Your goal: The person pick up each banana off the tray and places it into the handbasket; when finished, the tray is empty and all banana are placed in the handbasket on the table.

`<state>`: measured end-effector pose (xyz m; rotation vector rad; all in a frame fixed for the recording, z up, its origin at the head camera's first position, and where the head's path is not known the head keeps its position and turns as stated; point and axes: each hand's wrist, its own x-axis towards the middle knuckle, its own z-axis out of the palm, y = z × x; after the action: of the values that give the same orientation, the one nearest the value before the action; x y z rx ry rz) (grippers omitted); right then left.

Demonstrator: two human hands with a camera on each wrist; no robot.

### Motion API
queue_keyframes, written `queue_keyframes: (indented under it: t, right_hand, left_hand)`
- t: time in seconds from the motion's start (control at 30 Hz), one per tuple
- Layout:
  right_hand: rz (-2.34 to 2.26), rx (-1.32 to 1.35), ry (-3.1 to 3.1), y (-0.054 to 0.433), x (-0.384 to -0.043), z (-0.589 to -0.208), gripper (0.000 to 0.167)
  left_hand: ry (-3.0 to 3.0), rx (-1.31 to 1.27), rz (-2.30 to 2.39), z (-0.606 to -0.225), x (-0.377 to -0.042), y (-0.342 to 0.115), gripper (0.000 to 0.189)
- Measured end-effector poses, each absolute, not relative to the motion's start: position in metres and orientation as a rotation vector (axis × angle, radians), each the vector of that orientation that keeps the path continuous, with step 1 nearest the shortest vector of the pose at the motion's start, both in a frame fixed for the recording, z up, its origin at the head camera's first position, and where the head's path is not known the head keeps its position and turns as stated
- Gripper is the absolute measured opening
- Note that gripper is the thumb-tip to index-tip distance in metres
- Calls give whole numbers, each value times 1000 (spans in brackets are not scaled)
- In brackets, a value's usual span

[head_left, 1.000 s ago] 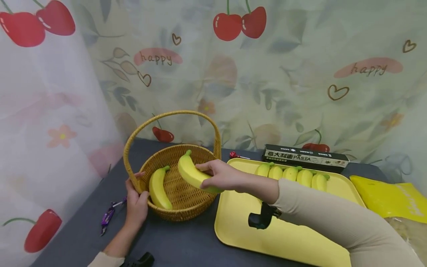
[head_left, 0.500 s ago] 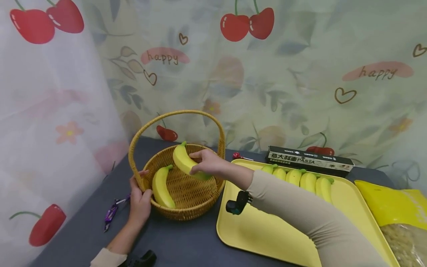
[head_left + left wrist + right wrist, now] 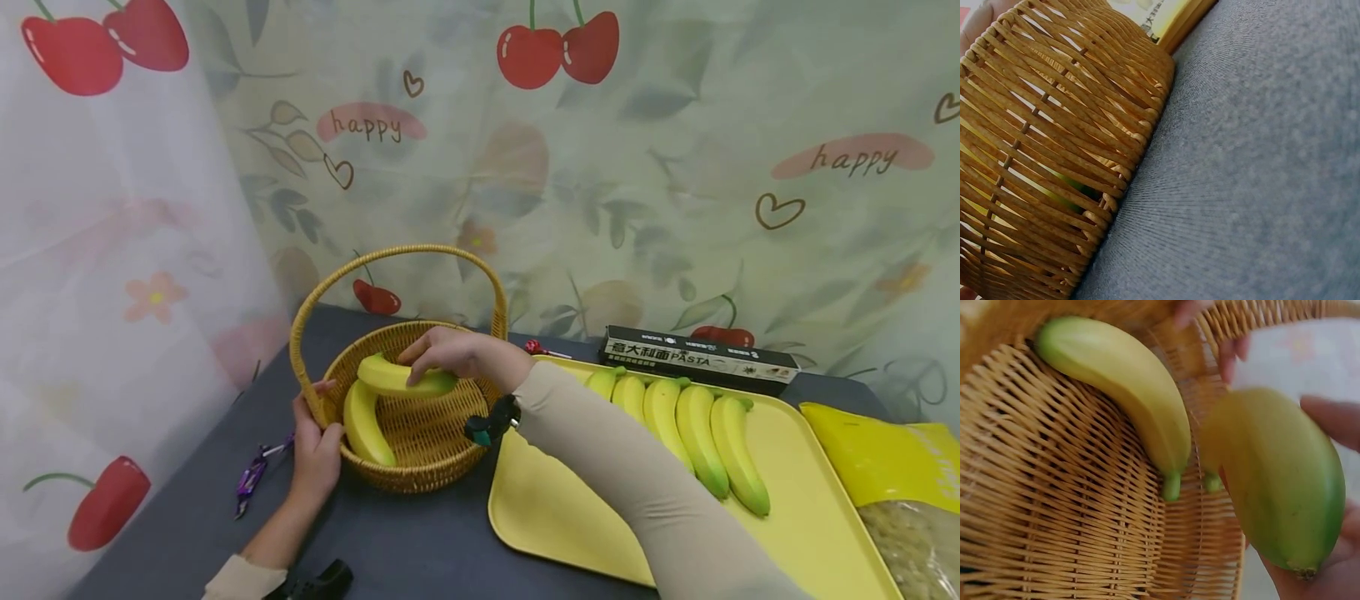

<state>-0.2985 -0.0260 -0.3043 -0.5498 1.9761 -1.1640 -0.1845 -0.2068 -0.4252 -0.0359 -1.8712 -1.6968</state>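
Observation:
A wicker basket [image 3: 420, 479] with a tall arched handle stands on the dark table. My left hand [image 3: 315, 454] grips its left side where the handle meets the rim. Inside, one banana [image 3: 1125, 381] lies along the left wall. My right hand [image 3: 450, 354] holds a second banana [image 3: 397, 379] over the basket, thumb on the near side and fingers behind. In the head view this banana lies nearly level and overlaps the stem end of the lower one. From the left wrist, the basket's woven side [image 3: 1054, 137] fills much of the view.
A yellow tray [image 3: 555, 525] right of the basket bears a row of several bananas [image 3: 697, 433]. Behind it lie a black pasta box [image 3: 697, 358] and a red lollipop [image 3: 534, 347]. A yellow bag [image 3: 885, 450] lies at right, a purple-wrapped candy [image 3: 251, 483] at left.
My right hand has carried the banana left and down into the basket's opening, turning it from slanted to nearly level. My left hand keeps its grip on the basket.

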Motion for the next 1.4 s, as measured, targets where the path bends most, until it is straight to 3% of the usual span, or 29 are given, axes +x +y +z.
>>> queue_keyframes:
  t: [0.37,0.9,1.4]
  right_hand:
    - [-1239,-447,1900,-18,-322,-324,56]
    - [-1138,-527,2030,-20,-310,-326,51]
    - [-1296,-351,1759,-32,-309,-345,46]
  left_hand:
    - [-1874,-31,-1713,-426,-184,-207,52]
    - [-1862,-42,-1711,-426,-185,-211,53]
    - [-1846,-77,-1691,-428,-185,-209,52]
